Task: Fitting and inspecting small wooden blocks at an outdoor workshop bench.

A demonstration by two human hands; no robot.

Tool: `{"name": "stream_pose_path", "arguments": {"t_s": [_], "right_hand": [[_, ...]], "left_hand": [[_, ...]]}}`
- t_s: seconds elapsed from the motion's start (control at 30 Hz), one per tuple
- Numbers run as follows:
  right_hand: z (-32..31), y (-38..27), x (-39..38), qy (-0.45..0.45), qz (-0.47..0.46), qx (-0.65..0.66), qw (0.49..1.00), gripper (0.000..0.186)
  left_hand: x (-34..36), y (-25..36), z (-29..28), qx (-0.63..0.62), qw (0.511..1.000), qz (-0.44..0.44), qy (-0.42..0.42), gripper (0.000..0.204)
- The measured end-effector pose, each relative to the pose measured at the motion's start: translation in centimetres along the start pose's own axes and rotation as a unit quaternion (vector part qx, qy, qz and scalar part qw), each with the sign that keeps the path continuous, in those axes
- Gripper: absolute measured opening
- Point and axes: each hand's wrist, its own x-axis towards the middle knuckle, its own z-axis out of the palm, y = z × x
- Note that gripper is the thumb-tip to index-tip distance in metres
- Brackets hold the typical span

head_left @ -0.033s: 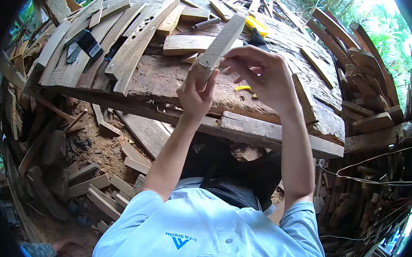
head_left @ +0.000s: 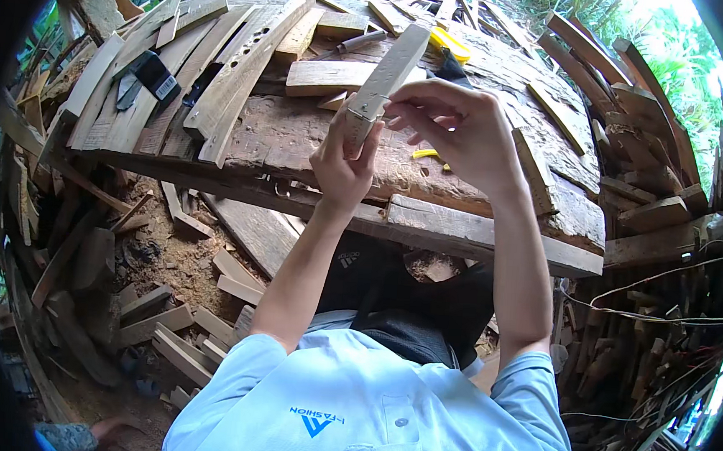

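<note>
My left hand (head_left: pixel 345 161) is closed around the lower end of a squared wooden block (head_left: pixel 394 64), which is tilted up and away over the workbench. A thin wire-like strand (head_left: pixel 375 94) crosses the block just above my left fingers. At the block's right side, my right hand (head_left: pixel 457 123) is closed, thumb and forefinger pinched at the strand's end. Its other fingers are curled loosely. Beneath my right hand, a small yellow handle (head_left: pixel 427 155) lies on the bench, partly hidden.
The rough wooden workbench (head_left: pixel 275 136) carries several planks (head_left: pixel 247 58), a dark box (head_left: pixel 150 77), a grey-brown rod-like tool (head_left: pixel 362 43) and a yellow-handled tool (head_left: pixel 449 46). Stacked timber (head_left: pixel 650 179) stands at right. Offcuts (head_left: pixel 162 325) and sawdust cover the floor. Another person's hand (head_left: pixel 117 426) shows lower left.
</note>
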Motion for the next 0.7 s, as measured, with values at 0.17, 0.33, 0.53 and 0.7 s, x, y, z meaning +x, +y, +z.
{"name": "stream_pose_path", "arguments": {"t_s": [0.17,0.33,0.53,0.7], "right_hand": [[0.7,0.2,0.8,0.026,-0.045,0.003,0.999,0.015],[0.7,0.3,1.4,0.010,-0.113,-0.140,0.984,0.016],[0.9,0.2,1.1,-0.018,-0.152,-0.266,0.952,0.020],[1.0,0.2,1.5,-0.045,-0.166,-0.274,0.946,0.021]], "left_hand": [[-0.1,0.2,-0.1,0.024,1.000,-0.015,0.002,0.048],[-0.1,0.9,-0.1,0.038,0.998,-0.038,-0.017,0.049],[0.2,0.5,0.2,0.063,0.997,0.040,0.033,0.053],[0.2,1.2,-0.2,0.053,0.999,-0.006,0.003,0.053]]}}
